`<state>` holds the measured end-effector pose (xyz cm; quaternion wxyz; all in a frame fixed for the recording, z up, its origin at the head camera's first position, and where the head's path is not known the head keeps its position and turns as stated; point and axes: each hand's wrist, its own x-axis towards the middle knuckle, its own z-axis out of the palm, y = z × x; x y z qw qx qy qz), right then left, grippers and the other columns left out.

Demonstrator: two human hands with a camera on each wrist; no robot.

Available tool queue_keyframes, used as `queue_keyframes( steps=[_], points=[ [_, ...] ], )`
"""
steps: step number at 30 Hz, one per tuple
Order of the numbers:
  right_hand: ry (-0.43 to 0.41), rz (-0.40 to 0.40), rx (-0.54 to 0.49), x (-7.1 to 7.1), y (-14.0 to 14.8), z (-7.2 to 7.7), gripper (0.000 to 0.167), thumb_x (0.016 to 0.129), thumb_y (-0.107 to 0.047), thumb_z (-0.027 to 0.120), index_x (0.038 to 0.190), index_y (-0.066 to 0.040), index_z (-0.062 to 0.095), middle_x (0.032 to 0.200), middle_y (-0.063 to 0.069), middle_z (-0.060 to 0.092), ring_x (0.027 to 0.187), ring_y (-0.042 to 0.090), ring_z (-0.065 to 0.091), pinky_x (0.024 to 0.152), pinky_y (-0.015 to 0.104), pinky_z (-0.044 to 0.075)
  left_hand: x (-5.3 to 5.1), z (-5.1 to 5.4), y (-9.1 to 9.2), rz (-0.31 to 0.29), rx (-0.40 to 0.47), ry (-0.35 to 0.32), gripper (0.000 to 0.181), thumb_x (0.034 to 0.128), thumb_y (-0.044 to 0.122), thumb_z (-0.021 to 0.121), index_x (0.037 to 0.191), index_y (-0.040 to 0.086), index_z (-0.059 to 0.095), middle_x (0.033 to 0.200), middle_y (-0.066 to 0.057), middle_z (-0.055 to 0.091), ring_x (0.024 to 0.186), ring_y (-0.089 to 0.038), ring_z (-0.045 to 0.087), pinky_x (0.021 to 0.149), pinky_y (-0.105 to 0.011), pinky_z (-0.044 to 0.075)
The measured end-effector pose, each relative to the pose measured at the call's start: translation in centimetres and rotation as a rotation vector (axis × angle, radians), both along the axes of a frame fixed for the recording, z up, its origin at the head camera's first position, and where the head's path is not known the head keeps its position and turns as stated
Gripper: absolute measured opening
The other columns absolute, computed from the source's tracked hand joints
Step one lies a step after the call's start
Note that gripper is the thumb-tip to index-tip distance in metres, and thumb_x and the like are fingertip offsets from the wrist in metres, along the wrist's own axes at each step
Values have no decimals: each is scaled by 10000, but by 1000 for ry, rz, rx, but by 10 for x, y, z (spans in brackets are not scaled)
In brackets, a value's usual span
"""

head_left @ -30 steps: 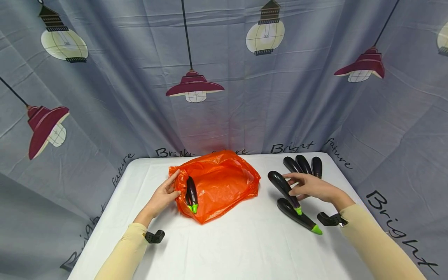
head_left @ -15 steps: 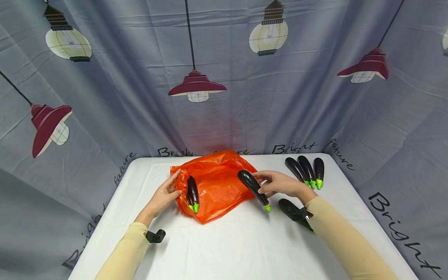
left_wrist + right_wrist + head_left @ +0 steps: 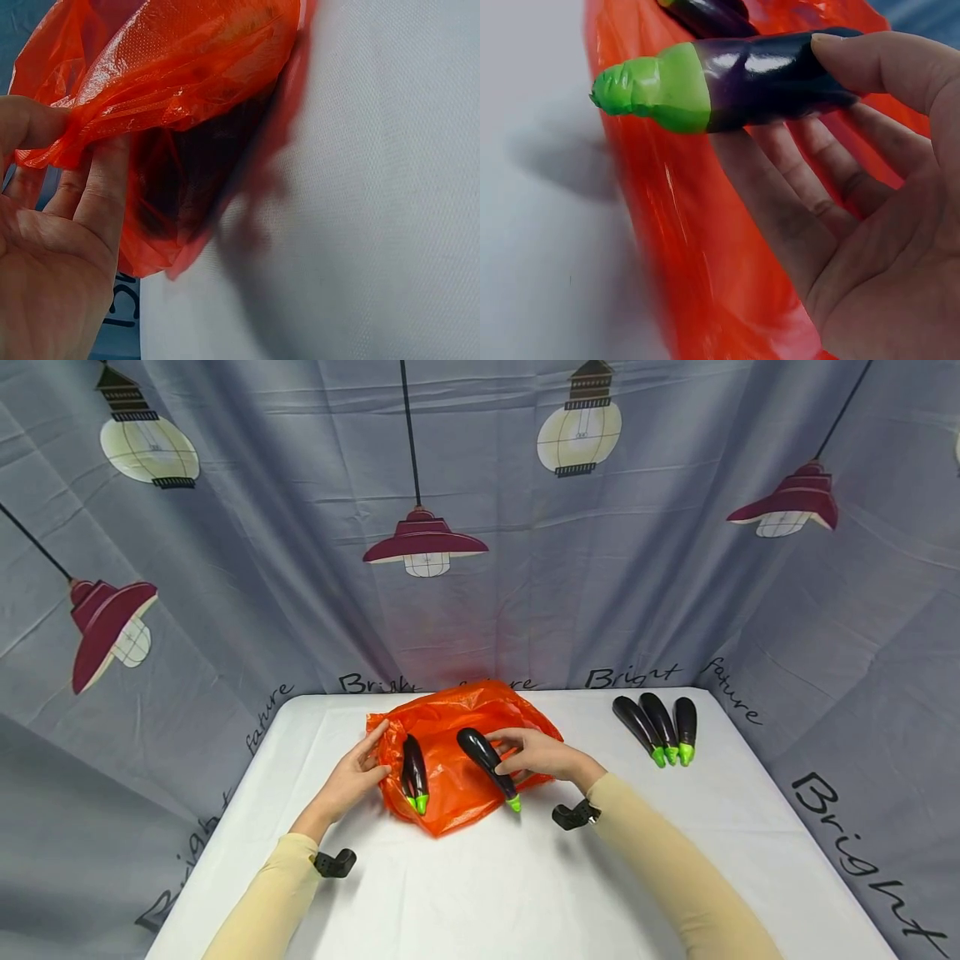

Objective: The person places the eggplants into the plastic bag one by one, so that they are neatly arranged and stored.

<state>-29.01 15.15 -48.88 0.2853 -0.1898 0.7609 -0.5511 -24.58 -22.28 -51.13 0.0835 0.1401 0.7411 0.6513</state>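
Observation:
A glossy dark eggplant (image 3: 487, 767) with a green stem end is pinched between the thumb and fingers of my right hand (image 3: 536, 753), over the orange plastic bag (image 3: 468, 806). In the right wrist view the thumb presses on top of this eggplant (image 3: 769, 79) and the fingers support it from beneath. Two eggplants (image 3: 415, 772) lie side by side in the bag's left part. My left hand (image 3: 347, 789) pinches the bag's left edge; in the left wrist view the gathered plastic (image 3: 79, 124) sits between thumb and fingers.
Three eggplants (image 3: 658, 727) lie together at the table's back right. The white tabletop (image 3: 457, 902) stretches in front of the bag. A printed curtain (image 3: 480, 627) hangs behind the table. A black wrist camera (image 3: 576, 815) sits below the right wrist.
My right hand has carried the held eggplant leftward, from above another eggplant to over the bag. That other eggplant is now out of sight where my right sleeve passes. The left hand stays put.

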Motion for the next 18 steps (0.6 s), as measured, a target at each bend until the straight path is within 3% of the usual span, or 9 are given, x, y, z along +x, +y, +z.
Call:
queue_keyframes(
  steps=[8, 18],
  points=[
    [-29, -18, -11, -9, -27, -12, 648, 884, -124, 775, 1485, -119, 533, 1273, 172, 567, 1035, 305, 657, 811, 464, 606, 1, 1, 0, 2, -8, 5, 824, 976, -45, 593, 1647, 277, 240, 1662, -183, 226, 1395, -376, 438, 948, -253, 520],
    [-135, -165, -122, -13, -56, -23, 633, 896, -84, 764, 1476, -64, 512, 1212, 193, 615, 978, 329, 696, 831, 534, 588, 0, 0, 2, -12, 7, -5, 825, 977, -51, 591, 1645, 287, 246, 1672, -170, 197, 1436, -370, 382, 948, -247, 518]
  ],
)
